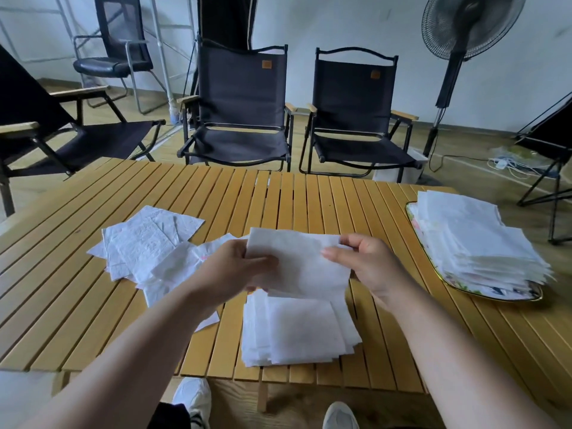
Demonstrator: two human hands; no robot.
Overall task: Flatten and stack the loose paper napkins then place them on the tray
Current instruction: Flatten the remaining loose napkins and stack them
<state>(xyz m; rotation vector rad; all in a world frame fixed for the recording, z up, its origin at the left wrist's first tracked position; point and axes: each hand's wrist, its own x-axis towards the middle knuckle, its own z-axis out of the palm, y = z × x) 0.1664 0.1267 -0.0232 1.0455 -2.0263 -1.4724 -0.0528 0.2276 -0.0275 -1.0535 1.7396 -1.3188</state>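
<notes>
Here both hands [235,267] [371,267] pinch one napkin [303,264] above the stack [297,329].

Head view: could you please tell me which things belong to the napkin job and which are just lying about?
Job: held napkin, left hand, right hand, flattened stack, loose pile, tray, tray's stack.
Lying about: folding chairs, office chair, fan.

tray [495,296] 1 | table [309,196] 1 | fan [470,23] 1 | napkin stacks [297,329] [476,243] 2 | hands [229,267] [368,267] 2
</notes>
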